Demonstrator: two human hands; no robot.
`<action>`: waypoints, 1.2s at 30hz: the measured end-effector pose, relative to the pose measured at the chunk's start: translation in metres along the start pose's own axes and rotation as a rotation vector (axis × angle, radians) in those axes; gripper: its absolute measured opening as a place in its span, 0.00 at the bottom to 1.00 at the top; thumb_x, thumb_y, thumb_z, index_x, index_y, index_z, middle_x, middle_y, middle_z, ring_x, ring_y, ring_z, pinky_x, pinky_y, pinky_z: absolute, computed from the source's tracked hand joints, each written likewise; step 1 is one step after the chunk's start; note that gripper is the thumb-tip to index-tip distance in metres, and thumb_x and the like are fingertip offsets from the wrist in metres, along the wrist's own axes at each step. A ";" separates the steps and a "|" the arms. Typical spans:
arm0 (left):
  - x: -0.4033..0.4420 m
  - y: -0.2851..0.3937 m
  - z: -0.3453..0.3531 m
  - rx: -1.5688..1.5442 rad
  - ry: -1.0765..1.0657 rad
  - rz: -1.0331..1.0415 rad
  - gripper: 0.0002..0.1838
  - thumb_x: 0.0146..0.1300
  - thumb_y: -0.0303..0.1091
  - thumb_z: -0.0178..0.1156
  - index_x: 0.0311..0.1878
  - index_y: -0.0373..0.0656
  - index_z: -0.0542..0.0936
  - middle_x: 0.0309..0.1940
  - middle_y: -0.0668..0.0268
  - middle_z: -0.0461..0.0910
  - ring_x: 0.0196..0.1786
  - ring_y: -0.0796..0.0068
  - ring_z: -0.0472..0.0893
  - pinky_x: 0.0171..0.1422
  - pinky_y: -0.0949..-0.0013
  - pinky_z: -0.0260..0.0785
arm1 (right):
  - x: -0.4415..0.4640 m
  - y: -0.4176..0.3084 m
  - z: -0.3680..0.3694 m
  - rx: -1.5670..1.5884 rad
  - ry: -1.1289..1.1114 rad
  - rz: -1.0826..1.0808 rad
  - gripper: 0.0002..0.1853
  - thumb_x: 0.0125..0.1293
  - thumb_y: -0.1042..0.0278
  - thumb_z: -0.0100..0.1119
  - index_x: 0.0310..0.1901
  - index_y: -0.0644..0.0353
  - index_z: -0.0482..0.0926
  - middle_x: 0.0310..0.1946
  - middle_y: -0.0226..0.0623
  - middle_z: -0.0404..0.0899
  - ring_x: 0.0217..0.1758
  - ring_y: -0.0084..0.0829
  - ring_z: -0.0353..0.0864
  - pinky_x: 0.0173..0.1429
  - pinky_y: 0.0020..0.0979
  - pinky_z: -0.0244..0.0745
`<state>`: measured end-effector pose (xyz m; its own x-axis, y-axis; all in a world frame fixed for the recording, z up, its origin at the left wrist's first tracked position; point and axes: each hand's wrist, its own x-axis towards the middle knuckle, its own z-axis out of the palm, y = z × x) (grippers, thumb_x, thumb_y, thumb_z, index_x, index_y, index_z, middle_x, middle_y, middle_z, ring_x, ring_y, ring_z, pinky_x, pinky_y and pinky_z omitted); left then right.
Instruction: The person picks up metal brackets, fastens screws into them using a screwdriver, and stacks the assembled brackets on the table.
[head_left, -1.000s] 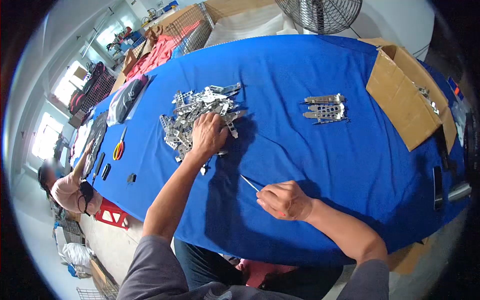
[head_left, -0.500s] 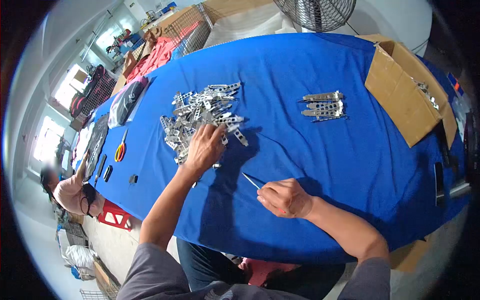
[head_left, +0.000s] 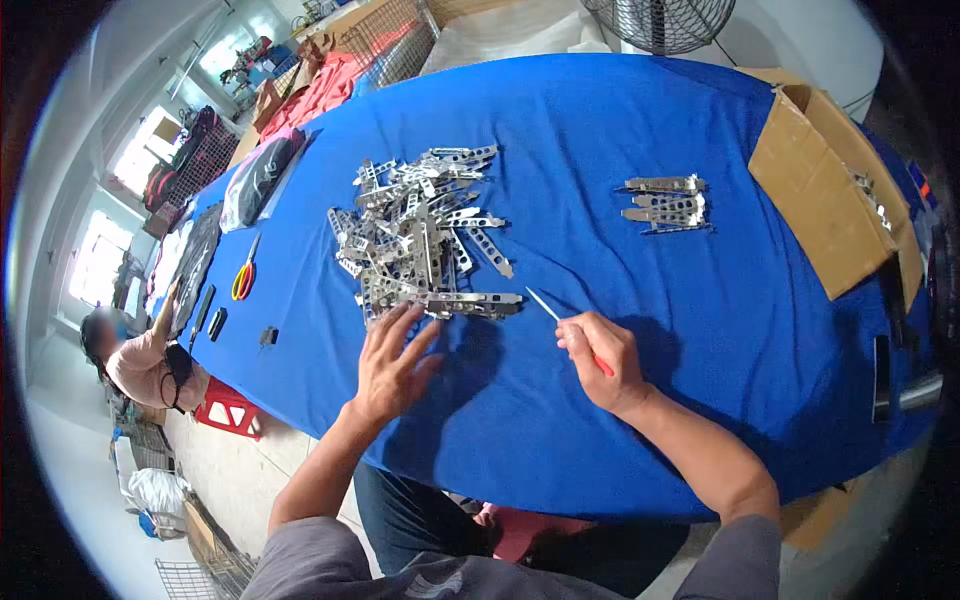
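Note:
A jumbled pile of perforated silver metal parts (head_left: 420, 225) lies left of centre on the blue cloth. My left hand (head_left: 395, 365) has its fingers spread at the pile's near edge, just below a long metal part (head_left: 470, 303) that lies crosswise. My right hand (head_left: 603, 360) is closed around a thin pointed tool (head_left: 543, 303) with a red handle, its tip directed up and left towards the pile. Farther right, several similar metal parts (head_left: 668, 206) lie side by side in a small group.
An open cardboard box (head_left: 822, 190) with metal parts stands at the right. Scissors (head_left: 244, 278), dark tools (head_left: 203, 308) and a bagged item (head_left: 262, 180) lie on the left. A co-worker (head_left: 150, 365) sits at the left edge. A fan (head_left: 665, 20) stands behind.
My left hand has drawn back from the pile towards me and spread its fingers. A long part now lies across the pile's near edge. My right hand has moved up and right with the tool.

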<state>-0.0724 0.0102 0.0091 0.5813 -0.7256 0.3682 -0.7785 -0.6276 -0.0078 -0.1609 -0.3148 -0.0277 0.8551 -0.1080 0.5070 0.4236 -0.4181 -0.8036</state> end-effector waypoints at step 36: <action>0.111 0.004 0.062 -0.067 -0.026 0.108 0.21 0.65 0.32 0.67 0.61 0.45 0.82 0.64 0.58 0.83 0.67 0.54 0.82 0.75 0.52 0.73 | 0.001 0.003 -0.004 0.128 -0.042 0.184 0.17 0.85 0.61 0.51 0.46 0.67 0.83 0.39 0.43 0.90 0.41 0.31 0.93 0.40 0.31 0.87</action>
<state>0.0036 -0.0897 -0.0075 0.4980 -0.7957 0.3448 -0.8506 -0.5255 0.0161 -0.1597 -0.3194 -0.0283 0.9322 -0.1327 0.3367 0.2915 -0.2763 -0.9158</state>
